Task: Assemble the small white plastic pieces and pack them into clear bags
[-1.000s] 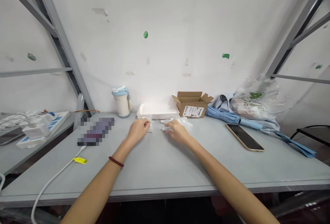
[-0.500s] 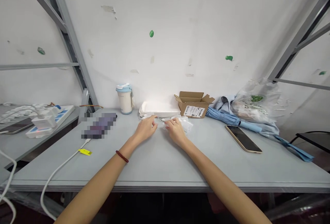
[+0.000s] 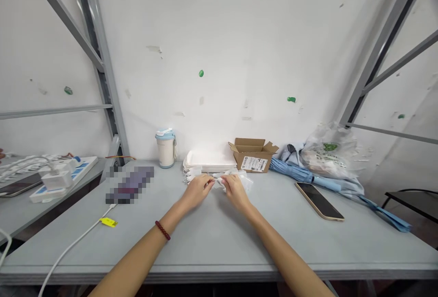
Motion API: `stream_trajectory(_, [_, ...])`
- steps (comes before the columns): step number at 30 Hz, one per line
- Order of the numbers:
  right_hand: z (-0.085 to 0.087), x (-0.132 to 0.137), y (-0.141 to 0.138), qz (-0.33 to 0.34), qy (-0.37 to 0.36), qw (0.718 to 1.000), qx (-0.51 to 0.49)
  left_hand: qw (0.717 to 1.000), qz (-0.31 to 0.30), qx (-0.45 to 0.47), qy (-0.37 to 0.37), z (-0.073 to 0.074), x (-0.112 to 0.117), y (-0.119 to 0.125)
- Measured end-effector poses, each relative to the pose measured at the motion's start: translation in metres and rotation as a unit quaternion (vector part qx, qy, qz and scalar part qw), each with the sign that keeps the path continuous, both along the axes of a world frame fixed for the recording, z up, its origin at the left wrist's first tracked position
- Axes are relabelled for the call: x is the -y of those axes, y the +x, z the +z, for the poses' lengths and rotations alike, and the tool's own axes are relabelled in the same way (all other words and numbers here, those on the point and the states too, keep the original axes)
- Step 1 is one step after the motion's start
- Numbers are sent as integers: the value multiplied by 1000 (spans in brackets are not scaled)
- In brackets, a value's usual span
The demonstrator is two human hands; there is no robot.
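Observation:
My left hand (image 3: 197, 192) and my right hand (image 3: 236, 191) are close together over the middle of the table, fingertips pinched. A small white piece (image 3: 219, 180) shows between them, in my right fingertips; its kind is too small to tell. What my left finger and thumb pinch is mostly hidden, perhaps one end of that piece. Behind the hands lies a stack of flat white items (image 3: 209, 160), with white coiled cords (image 3: 191, 174) at its front left. Clear plastic bags (image 3: 246, 180) lie beyond my right hand.
At the back stand a lidded cup (image 3: 166, 151) and an open cardboard box (image 3: 253, 155). To the right lie a folded blue umbrella (image 3: 290, 171), a plastic bag (image 3: 326, 153) and a phone (image 3: 319, 201). A blurred-out device (image 3: 132, 186) with a white cable (image 3: 73, 247) is on the left.
My fingers, spread more loosely before, have closed into pinches, and the hands have come nearer each other with the small white piece between them. The whole view has tilted up slightly.

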State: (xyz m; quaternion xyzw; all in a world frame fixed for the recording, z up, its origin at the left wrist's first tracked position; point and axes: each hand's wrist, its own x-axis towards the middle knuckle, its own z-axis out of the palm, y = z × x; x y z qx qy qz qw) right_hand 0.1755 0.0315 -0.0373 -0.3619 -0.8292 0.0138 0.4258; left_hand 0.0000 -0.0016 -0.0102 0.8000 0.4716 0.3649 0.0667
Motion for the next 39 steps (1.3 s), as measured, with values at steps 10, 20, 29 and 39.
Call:
stream_trajectory(10, [9, 0, 5, -13, -80, 995, -59, 998, -6, 23, -58, 4, -1, -3])
stream_trajectory(20, [27, 18, 3, 22, -221, 971, -86, 966, -12, 184, -183, 10, -5, -6])
stream_trajectory(29, [31, 19, 6, 43, -226, 969, -92, 912, -39, 280, -298, 5, -4, -2])
stream_trajectory(39, [28, 19, 3, 40, -215, 973, -74, 898, -58, 306, -310, 6, 0, 1])
